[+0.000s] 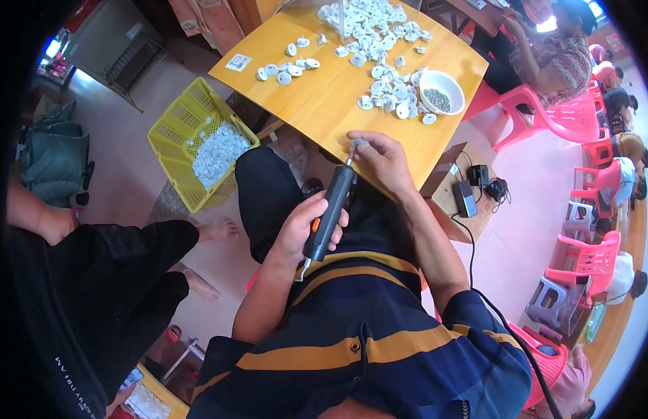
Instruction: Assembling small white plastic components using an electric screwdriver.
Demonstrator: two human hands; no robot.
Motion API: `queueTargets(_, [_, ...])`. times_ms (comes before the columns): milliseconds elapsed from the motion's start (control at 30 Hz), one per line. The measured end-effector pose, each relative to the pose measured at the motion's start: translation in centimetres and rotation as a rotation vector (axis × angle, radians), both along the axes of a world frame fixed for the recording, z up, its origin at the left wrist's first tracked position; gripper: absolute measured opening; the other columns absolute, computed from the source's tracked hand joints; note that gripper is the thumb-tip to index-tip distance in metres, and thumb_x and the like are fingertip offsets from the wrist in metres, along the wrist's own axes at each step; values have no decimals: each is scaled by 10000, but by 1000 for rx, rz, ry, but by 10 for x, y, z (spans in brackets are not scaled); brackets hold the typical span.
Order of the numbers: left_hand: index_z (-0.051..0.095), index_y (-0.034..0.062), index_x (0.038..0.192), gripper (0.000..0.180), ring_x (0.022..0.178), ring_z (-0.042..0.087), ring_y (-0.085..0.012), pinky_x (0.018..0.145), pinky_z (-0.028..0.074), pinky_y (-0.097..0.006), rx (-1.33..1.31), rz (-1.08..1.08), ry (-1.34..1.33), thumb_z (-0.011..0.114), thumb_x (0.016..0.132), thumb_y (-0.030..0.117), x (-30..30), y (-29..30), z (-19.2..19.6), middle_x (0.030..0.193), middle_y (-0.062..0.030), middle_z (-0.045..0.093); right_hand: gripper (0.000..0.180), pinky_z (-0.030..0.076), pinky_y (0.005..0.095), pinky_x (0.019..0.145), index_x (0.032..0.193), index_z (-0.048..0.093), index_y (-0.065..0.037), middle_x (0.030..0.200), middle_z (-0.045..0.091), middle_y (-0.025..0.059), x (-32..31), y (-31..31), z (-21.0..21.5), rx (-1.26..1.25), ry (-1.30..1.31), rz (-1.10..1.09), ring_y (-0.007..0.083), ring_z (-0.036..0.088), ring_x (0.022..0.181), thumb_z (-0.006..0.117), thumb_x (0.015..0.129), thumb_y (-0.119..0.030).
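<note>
Left hand (pixel 306 227) wrapped round black electric screwdriver (pixel 331 216); its bit (pixel 349 159) meets small pale part (pixel 360 143), pinched in right hand (pixel 386 162) at the near edge of yellow table (pixel 303 105). Risk: tilted bit or loose pinch could slip, jabbing fingers. Far left, printed white card (pixel 238 63), too small to read; near left, pale capitals on black garment (pixel 93 314).

White lettering (pixel 72 385) runs along black clothing (pixel 104 300) at lower left; the desk's (pixel 296 94) white card (pixel 238 63) bears dark, illegible marks.

black screwdriver (pixel 331 213), orange switch (pixel 315 224); yellow basket (pixel 172 159); white parts (pixel 402 110); navy shirt (pixel 400 380), mustard stripes (pixel 289 357)
</note>
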State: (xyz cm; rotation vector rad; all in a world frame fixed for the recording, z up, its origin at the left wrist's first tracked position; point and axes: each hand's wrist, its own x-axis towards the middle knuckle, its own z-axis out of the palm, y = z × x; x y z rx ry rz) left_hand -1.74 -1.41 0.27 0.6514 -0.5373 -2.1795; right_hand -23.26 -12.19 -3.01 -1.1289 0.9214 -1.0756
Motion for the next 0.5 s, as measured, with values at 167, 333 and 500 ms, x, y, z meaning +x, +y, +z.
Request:
queueTargets(167, [509, 24, 1317, 367, 702, 666, -154, 574, 569, -270, 8, 50, 11, 494, 1054, 279, 5, 1, -3, 974, -115, 662, 236, 553, 263, 803, 1230, 654, 22, 986, 693, 55, 10, -24, 6, 35, 147, -30, 126, 677, 902, 623, 1003, -31])
queueTargets(333, [496, 26, 1348, 383, 696, 664, -170, 574, 569, -289, -23, 180, -80, 498, 1055, 273, 9, -2, -3, 980, -120, 651, 391, 565, 319, 779, 1280, 636, -29, 986, 717, 148, 31, -58, -1, -278, 581, -172, 189, 710, 901, 721, 902, -78])
queueTargets(500, [488, 18, 1377, 402, 688, 661, -174, 571, 569, -293, 9, 235, -115, 496, 1048, 248, 12, 3, -7, 976, -122, 647, 499, 571, 313, 903, 1387, 565, -42, 1219, 641, 133, 55, -74, 9, -421, 375, -103, 203, 694, 1072, 668, 902, 17])
